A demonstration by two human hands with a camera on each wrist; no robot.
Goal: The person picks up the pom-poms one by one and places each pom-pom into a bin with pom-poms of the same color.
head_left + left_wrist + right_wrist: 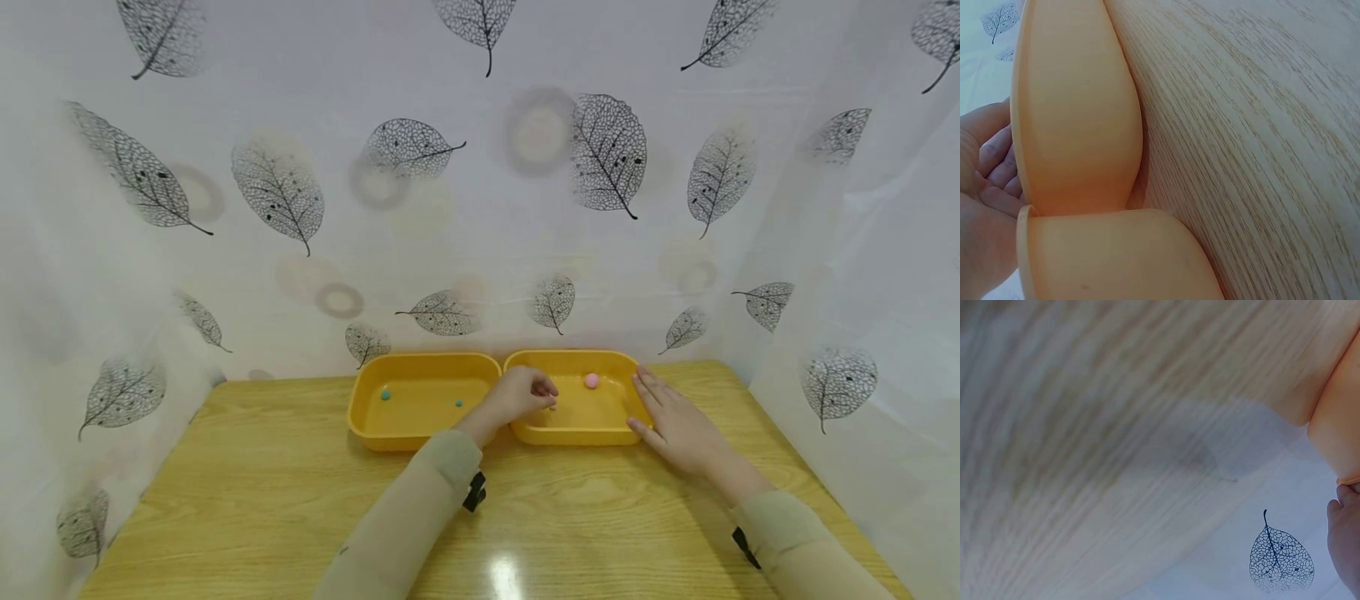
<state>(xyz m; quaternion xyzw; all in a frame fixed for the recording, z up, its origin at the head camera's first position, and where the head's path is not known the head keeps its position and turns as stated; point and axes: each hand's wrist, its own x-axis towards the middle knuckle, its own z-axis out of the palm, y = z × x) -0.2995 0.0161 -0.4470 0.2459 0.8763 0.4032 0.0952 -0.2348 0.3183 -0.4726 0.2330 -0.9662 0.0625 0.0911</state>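
Note:
Two yellow trays stand side by side on the wooden table, the left tray [423,442] and the right tray [573,436]. My left hand [517,393] reaches over the right tray's left end, fingers curled, pinching a small pink ball [552,407] low over the tray's floor. A larger pink ball [592,381] lies toward the back of that tray. My right hand [678,429] rests with straight fingers against the right tray's right rim. In the left wrist view the tray wall [1079,112] hides the left fingertips. Only part of the right hand [1346,540] shows in the right wrist view.
Inside the left tray lie a teal ball [386,395] and a smaller teal ball [459,403]. A pale curtain with leaf prints [480,217] hangs behind the table and down both sides. The wooden tabletop [247,500] extends in front of the trays.

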